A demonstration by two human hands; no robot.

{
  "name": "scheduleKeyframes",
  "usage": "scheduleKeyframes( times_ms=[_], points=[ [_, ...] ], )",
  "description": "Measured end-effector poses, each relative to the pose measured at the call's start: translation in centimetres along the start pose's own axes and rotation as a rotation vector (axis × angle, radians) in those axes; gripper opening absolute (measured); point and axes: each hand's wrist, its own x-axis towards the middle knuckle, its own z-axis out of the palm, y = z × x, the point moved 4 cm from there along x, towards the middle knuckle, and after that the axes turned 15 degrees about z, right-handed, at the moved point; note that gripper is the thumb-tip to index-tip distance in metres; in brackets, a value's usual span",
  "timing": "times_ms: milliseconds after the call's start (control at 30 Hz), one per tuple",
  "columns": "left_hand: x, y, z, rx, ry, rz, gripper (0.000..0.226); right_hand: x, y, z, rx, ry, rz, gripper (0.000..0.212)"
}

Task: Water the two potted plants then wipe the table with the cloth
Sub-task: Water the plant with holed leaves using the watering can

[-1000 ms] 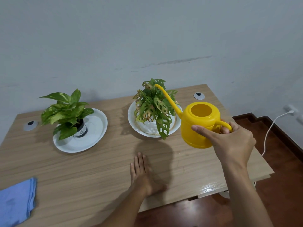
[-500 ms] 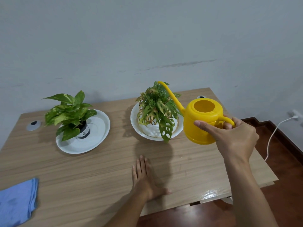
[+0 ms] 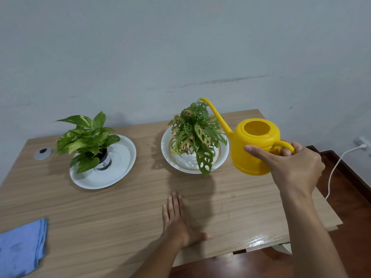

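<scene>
Your right hand [image 3: 292, 165] has the can [image 3: 254, 146] by its handle: fingers curled through the loop, thumb pressed along the yellow body to steady it. You hold it raised off the table [image 3: 120, 217], nearly level, so the long spout runs up and away from your thumb and ends over the crown of the holed-leaf plant [image 3: 195, 135]. That puts the tip above the white pot before any tilt; no water shows at the tip.

Your left hand [image 3: 180, 219] lies flat and empty, fingers straight and together, palm down on the wood nearer you than that plant's dish [image 3: 166, 155]. It looks like a brace, and it keeps clear of the pour.

The second plant [image 3: 86, 135] sits in its own dish [image 3: 120, 169] well off to the left of your left fingers. The cloth [image 3: 20, 247] lies folded at the near left corner, apart from everything.

For room: bare wood runs between the two dishes and ahead of your left fingertips, so the can may cross at this height. The table's right edge is under your right wrist, with floor and a white cable [image 3: 337, 167] beyond. Keep the can inboard, and mind the leaves hanging over the dish rim near the can's body.
</scene>
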Motion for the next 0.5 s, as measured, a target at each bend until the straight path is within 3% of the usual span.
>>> scheduleKeyframes(
  times_ms=[500],
  points=[
    [0.1,-0.2,0.2,0.020,-0.004,0.010,0.169,0.0,1.1,-1.3,0.011,0.025,0.022,0.060]
  ],
)
